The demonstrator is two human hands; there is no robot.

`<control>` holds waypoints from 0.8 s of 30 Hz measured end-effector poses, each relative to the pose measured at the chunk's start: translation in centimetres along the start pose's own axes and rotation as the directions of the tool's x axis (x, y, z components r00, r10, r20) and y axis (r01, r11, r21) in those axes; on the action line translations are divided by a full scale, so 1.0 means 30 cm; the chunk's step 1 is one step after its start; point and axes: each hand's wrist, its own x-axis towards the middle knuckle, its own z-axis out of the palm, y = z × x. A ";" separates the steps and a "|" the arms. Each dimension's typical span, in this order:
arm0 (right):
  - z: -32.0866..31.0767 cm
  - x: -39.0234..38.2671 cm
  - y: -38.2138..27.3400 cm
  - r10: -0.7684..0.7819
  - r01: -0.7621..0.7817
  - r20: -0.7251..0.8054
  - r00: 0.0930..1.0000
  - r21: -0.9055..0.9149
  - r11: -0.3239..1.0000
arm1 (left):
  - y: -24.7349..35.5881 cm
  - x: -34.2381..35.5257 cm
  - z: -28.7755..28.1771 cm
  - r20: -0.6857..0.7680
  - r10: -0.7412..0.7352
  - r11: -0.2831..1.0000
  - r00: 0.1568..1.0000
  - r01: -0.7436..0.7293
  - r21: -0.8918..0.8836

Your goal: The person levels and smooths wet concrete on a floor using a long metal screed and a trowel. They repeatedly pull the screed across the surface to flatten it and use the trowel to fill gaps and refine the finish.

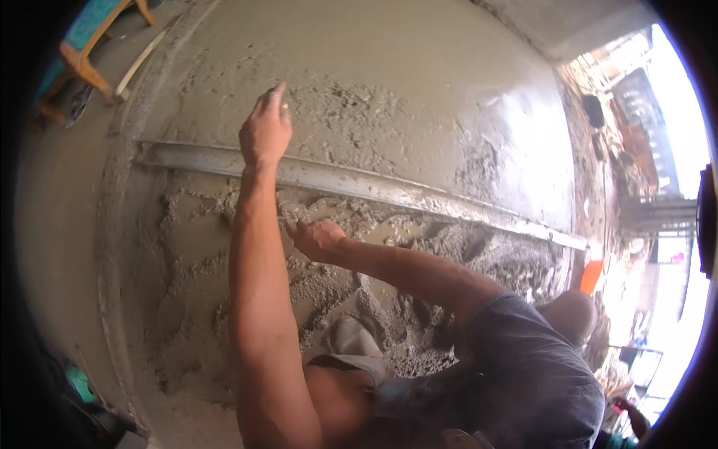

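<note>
A long straight metal screed bar lies across the wet concrete, running from the left edge strip toward the lower right. My left hand is raised past the bar, fingers stretched out and slightly apart, with nothing visible in it. On the near side of the bar, my right hand hovers over lumpy concrete with its fingers curled. Its palm side is hidden, so I cannot see whether it holds anything. Beyond the bar the surface is mostly smooth and shiny, with rough patches.
My boot stands in the lumpy concrete near me. A straight raised strip edges the slab on the left. At the far left is a wooden chair with teal upholstery. An orange object sits near the bar's right end, beside scattered debris.
</note>
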 end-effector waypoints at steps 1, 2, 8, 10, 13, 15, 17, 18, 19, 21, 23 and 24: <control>-0.006 -0.059 0.003 -0.007 0.008 -0.082 0.997 0.004 1.000 | -0.012 -0.011 0.020 0.051 -0.048 0.998 0.998 0.045 0.052; -0.021 -0.114 0.030 -0.022 0.021 -0.167 0.986 -0.008 1.000 | -0.046 -0.016 0.055 0.064 -0.045 0.995 0.997 0.039 0.090; 0.002 -0.576 0.229 0.459 -0.482 0.205 0.864 0.080 0.872 | 0.192 0.010 0.271 0.284 0.142 0.990 0.948 -0.141 -0.023; -0.104 -0.738 0.233 0.436 -0.534 0.456 0.776 0.107 0.839 | 0.183 -0.011 0.243 0.340 0.238 0.970 0.910 -0.242 -0.032; -0.033 -1.154 0.386 0.394 -0.412 0.350 0.850 -0.024 0.911 | 0.223 -0.066 0.306 0.453 0.328 0.941 0.829 -0.331 -0.075; 0.029 -1.328 0.479 0.525 -0.528 0.344 0.778 -0.096 0.844 | 0.273 -0.117 0.320 0.606 0.272 0.956 0.748 -0.281 -0.083; 0.092 -1.456 0.522 0.568 -0.594 0.377 0.731 -0.056 0.802 | 0.294 -0.153 0.334 0.770 0.254 0.943 0.585 -0.328 -0.062; 0.133 -1.558 0.518 0.553 -0.604 0.446 0.704 -0.035 0.796 | 0.336 -0.174 0.332 0.792 0.267 0.929 0.549 -0.365 -0.060; 0.077 -1.488 0.444 0.537 -0.655 0.449 0.715 0.159 0.739 | 0.290 -0.176 0.236 0.828 0.199 0.915 0.524 -0.403 0.035; 0.110 -1.636 0.290 0.484 -0.602 0.426 0.764 0.201 0.773 | 0.303 -0.203 0.207 0.902 0.185 0.862 0.390 -0.506 0.042; 0.093 -1.683 0.158 0.515 -0.681 0.471 0.716 0.313 0.662 | 0.272 -0.247 0.169 0.930 0.139 0.756 0.341 -0.643 0.123; 0.128 -1.776 0.124 0.514 -0.630 0.372 0.773 0.354 0.691 | 0.283 -0.276 0.189 0.939 0.042 0.805 0.342 -0.568 0.171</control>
